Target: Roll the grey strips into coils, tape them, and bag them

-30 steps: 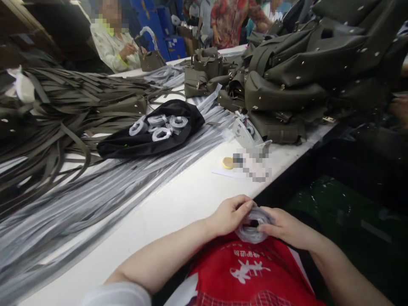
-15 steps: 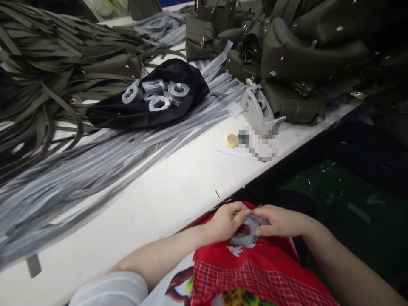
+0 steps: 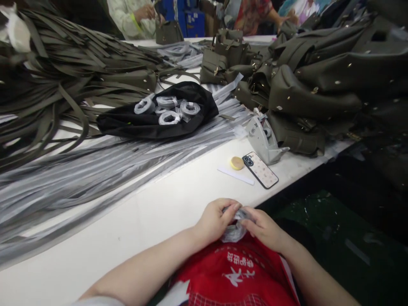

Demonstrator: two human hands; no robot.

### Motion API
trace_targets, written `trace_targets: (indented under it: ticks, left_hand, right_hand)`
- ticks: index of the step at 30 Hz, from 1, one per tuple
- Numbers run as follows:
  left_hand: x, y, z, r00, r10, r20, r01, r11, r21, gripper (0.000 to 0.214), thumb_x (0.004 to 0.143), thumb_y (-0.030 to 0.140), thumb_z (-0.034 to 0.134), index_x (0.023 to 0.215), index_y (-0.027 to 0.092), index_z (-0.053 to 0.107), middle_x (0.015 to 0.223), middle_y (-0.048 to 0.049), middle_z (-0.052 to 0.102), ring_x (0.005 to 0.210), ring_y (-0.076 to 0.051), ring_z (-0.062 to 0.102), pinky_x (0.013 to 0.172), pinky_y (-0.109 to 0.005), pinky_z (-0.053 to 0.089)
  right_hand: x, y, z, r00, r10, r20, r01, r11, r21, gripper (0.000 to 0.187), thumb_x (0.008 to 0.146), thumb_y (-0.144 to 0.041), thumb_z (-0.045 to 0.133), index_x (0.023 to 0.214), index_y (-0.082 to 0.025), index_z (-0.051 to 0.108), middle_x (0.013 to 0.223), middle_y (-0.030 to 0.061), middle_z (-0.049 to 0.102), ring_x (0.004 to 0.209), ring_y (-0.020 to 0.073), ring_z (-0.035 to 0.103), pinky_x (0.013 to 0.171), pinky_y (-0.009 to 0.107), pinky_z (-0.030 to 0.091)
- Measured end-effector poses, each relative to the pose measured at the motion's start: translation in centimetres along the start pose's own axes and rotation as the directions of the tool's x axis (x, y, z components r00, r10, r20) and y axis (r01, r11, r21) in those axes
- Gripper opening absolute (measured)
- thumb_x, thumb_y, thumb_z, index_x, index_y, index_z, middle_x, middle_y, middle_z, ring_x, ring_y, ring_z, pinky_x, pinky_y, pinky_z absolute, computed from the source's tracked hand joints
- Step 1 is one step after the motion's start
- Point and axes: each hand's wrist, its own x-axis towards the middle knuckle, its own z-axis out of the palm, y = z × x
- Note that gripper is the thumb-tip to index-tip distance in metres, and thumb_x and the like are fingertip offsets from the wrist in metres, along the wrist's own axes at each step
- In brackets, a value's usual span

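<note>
A ring-shaped coil of strap wrapped in clear plastic is held in front of the red apron, by the table's near edge. My left hand pinches the coil's upper left side with thumb and fingers. From the other side my right hand grips its upper right, fingertips close to those of the left. What lies right under the fingertips is hidden. Several similar coils, each with a white band, rest in an open black bag farther up the table.
Plastic-wrapped straps stretch across the white table. Dark green straps heap at left, dark green handbags at right. A tape dispenser, phone, yellow disc and white strip lie nearer. Co-workers are at the far side.
The view has tilted up, bringing co-workers at the far side into sight. Both hands still hold the coil, now a little farther left in the picture, with the right fingers bent further over it.
</note>
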Motion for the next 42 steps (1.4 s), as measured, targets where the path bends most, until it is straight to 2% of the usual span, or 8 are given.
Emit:
trace_targets:
  ticks: [3,6,10,24,29,38,40,42]
  left_hand:
    - [2.1,-0.8,-2.7,0.987,0.037,-0.159,-0.022,0.995,0.095,0.035,0.092,0.043,0.05,0.096,0.017,0.072,0.093,-0.0049,0.074,0.088,-0.019,0.065,0.083,-0.027,0.049]
    - [3.1,-2.1,-4.2,0.975,0.063,-0.215,-0.032,0.989,0.146,0.033,0.091,0.042,0.051,0.095,0.018,0.073,0.094,-0.0047,0.074,0.088,-0.018,0.066,0.085,-0.028,0.049]
    - [3.4,-2.8,-4.3,0.983,0.084,-0.163,-0.064,0.99,0.124,0.031,0.091,0.039,0.052,0.095,0.018,0.073,0.093,-0.0036,0.075,0.086,-0.017,0.067,0.084,-0.026,0.049]
    - [3.7,-2.7,-4.4,0.991,0.072,-0.114,-0.064,0.995,0.075,0.03,0.092,0.038,0.052,0.098,0.018,0.074,0.099,-0.0035,0.074,0.09,-0.016,0.067,0.086,-0.023,0.047]
    - [3.7,-2.7,-4.5,0.991,0.071,-0.112,-0.062,0.995,0.083,0.03,0.092,0.037,0.052,0.098,0.018,0.074,0.1,-0.004,0.074,0.091,-0.017,0.067,0.085,-0.023,0.048]
    - [3.6,-2.5,-4.4,0.989,0.059,-0.133,-0.047,0.994,0.094,0.031,0.091,0.038,0.053,0.099,0.018,0.074,0.1,-0.0036,0.075,0.091,-0.016,0.068,0.086,-0.023,0.048]
    - [3.6,-2.6,-4.4,0.988,0.061,-0.142,-0.047,0.994,0.101,0.031,0.091,0.039,0.053,0.099,0.018,0.074,0.1,-0.0033,0.075,0.091,-0.016,0.068,0.086,-0.024,0.049]
    - [3.6,-2.7,-4.4,0.987,0.064,-0.144,-0.049,0.993,0.104,0.032,0.091,0.041,0.052,0.099,0.018,0.074,0.101,-0.0033,0.075,0.092,-0.017,0.068,0.087,-0.024,0.049]
  right_hand:
    - [3.4,1.3,-1.7,0.946,-0.094,-0.309,-0.004,0.953,-0.302,0.029,0.097,-0.036,0.043,0.109,-0.02,0.065,0.094,0.007,0.07,0.081,0.0209,0.065,0.075,0.032,0.051]
    - [6.6,3.3,-2.9,0.829,-0.304,-0.469,-0.08,0.766,-0.638,0.024,0.093,-0.031,0.051,0.105,-0.018,0.066,0.103,0.0109,0.069,0.093,0.0243,0.063,0.085,0.036,0.05]
    - [8.7,4.9,-3.0,0.838,-0.378,-0.394,-0.111,0.589,-0.801,0.021,0.093,-0.027,0.054,0.104,-0.018,0.069,0.097,0.01,0.07,0.09,0.0245,0.062,0.081,0.036,0.048]
    - [9.1,3.5,-4.3,0.924,-0.34,-0.172,-0.044,0.353,-0.935,0.019,0.096,-0.028,0.055,0.103,-0.02,0.071,0.088,0.0056,0.071,0.082,0.0186,0.061,0.07,0.029,0.041]
    - [9.4,2.8,-4.0,0.935,-0.314,-0.167,-0.068,0.303,-0.951,0.016,0.094,-0.024,0.055,0.097,-0.019,0.07,0.086,0.0059,0.07,0.079,0.0191,0.061,0.067,0.029,0.04]
    - [9.7,2.0,-3.6,0.903,-0.323,-0.281,-0.17,0.332,-0.928,0.017,0.092,-0.016,0.046,0.095,-0.015,0.064,0.085,0.0099,0.07,0.078,0.0235,0.064,0.066,0.031,0.042]
    - [8.8,1.5,-3.8,0.865,-0.315,-0.391,-0.218,0.466,-0.857,0.019,0.094,-0.018,0.044,0.1,-0.016,0.061,0.089,0.0087,0.072,0.074,0.0221,0.066,0.064,0.031,0.043]
    - [7.6,0.9,-3.8,0.848,-0.249,-0.468,-0.194,0.676,-0.711,0.019,0.096,-0.023,0.042,0.102,-0.02,0.06,0.086,0.0044,0.072,0.069,0.0197,0.066,0.063,0.029,0.044]
